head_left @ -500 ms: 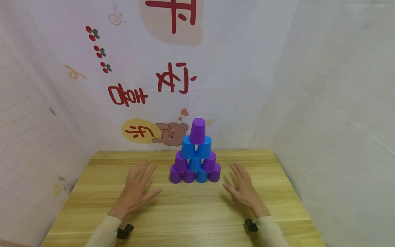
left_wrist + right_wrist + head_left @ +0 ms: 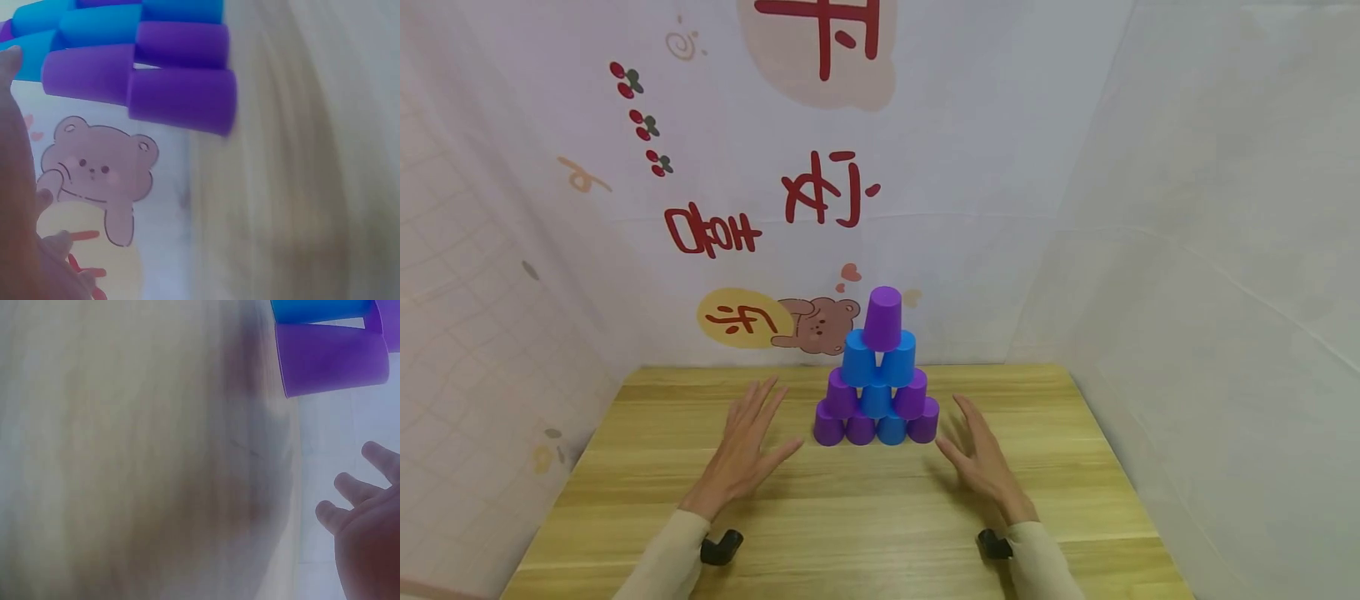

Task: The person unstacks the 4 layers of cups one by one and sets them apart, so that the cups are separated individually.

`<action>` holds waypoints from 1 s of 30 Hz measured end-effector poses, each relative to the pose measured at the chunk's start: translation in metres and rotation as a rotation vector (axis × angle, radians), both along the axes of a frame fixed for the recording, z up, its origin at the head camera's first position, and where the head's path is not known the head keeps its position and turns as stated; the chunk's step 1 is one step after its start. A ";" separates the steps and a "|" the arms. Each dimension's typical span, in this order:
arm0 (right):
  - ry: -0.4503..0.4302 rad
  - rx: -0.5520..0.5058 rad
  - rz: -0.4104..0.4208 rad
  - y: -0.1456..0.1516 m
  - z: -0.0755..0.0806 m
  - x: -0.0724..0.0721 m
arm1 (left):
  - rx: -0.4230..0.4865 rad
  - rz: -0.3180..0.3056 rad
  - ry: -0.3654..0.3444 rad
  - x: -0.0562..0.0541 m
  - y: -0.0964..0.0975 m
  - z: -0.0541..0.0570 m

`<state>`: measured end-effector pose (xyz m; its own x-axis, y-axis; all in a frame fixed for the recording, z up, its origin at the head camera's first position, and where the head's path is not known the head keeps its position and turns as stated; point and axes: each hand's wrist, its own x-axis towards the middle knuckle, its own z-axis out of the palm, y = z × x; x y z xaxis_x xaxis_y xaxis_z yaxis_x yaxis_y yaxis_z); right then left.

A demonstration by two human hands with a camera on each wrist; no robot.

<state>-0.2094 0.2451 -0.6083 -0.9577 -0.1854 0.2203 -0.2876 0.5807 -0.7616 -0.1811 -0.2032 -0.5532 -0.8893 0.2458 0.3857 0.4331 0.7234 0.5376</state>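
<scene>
Cups: four rows up, looks done; what's left, can't tell
Left hand: fingers apart, empty
Right hand: same

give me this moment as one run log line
cup pyramid: purple and blue, four tiers, standing on table | left grip: empty, left of pyramid | right grip: empty, right of pyramid

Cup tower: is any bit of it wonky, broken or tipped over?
Nothing stands out. The cups all stand upside down in four rows, up to one purple cup, and none lies tipped on the table.
</scene>
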 end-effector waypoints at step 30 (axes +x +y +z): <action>-0.047 -0.537 0.017 -0.043 -0.014 -0.016 | 0.296 -0.086 -0.055 -0.011 0.032 0.029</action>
